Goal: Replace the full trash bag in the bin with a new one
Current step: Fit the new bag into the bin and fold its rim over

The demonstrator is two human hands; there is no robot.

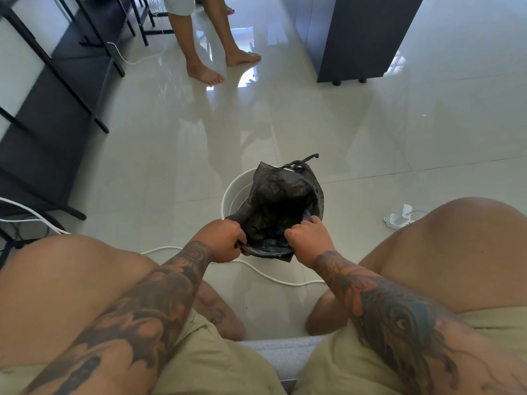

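A small round white bin (235, 186) stands on the tiled floor between my knees. A black trash bag (281, 201) sits in and over it, its mouth held wide and dark inside. The bag's far handles (302, 163) stick up, twisted together. My left hand (225, 240) is closed on the near left edge of the bag's rim. My right hand (309, 238) is closed on the near right edge. Both hands hold the rim just in front of the bin. The bin's near wall is hidden behind the bag.
A white cable (273, 276) runs along the floor under my hands. A white power adapter (399, 218) lies at the right. Another person's bare feet (205, 72) stand farther back. Black table legs (71, 89) line the left; a dark cabinet (356, 38) stands at the back right.
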